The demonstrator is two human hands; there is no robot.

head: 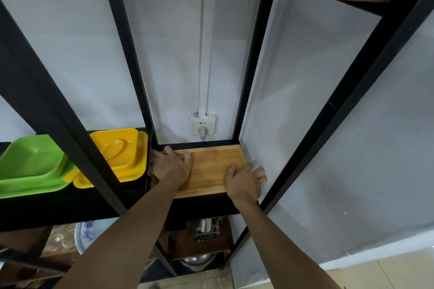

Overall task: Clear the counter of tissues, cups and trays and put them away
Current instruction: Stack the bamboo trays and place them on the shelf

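A rectangular wooden tray (211,166) lies flat on a black shelf (202,205) in the right-hand bay of a black metal rack. My left hand (170,164) grips the tray's left edge, fingers over the rim. My right hand (245,182) holds the tray's right front corner, with the fingers spread down its right side near the wall. The tray's inside is bare. No tissues or cups are in view.
Yellow plastic dishes (122,155) and green plastic dishes (32,166) sit stacked in the bay to the left. A black upright (58,110) crosses in front of them. A wall socket (203,125) is just behind the tray. Metal pots and plates fill the lower shelves.
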